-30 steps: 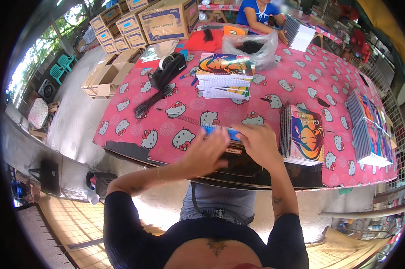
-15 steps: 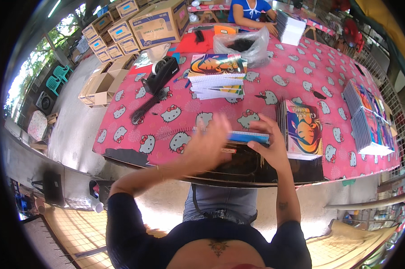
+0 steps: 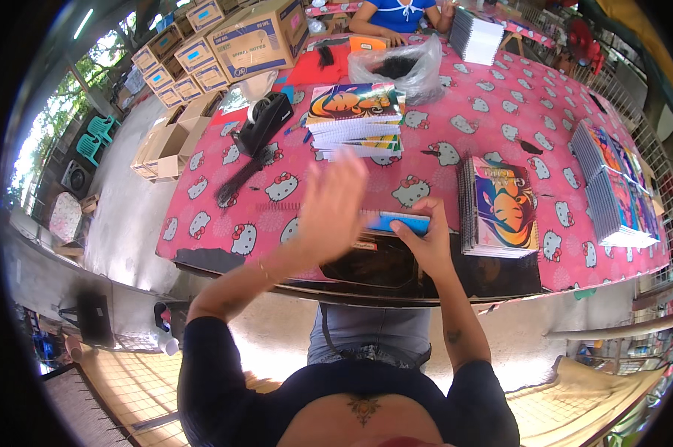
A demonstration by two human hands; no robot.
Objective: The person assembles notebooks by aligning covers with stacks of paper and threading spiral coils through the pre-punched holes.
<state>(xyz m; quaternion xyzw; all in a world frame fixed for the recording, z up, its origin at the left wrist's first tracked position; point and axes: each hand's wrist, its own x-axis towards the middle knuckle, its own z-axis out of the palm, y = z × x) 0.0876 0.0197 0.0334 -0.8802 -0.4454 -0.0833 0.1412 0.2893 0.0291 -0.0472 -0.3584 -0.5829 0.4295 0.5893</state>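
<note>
My right hand (image 3: 426, 235) grips a blue notebook (image 3: 401, 223) by its right end, thumb in front and fingers behind. The notebook stands edge-on near the table's front edge. A thin dark spiral coil (image 3: 278, 206) sticks out leftward along the line of its top edge. My left hand (image 3: 332, 205) is smeared by motion, its fingers stretched out and pointing away from me. It covers the notebook's left end, so contact there is hidden. To the right lies a stack of spiral notebooks (image 3: 500, 208) with colourful illustrated covers.
A stack of unbound notebooks (image 3: 355, 123) lies ahead, beside a black tape dispenser (image 3: 264, 125) and a bundle of black coils (image 3: 243, 179). A plastic bag (image 3: 426, 71) sits farther back. Tied notebooks (image 3: 616, 186) stand far right. Cartons (image 3: 254, 41) rise behind; a co-worker (image 3: 396, 18) sits opposite.
My left hand has swept up and away from me, fingers extended. The notebook and my right hand have shifted slightly left. The co-worker's hand has lifted beside the white notebook stack.
</note>
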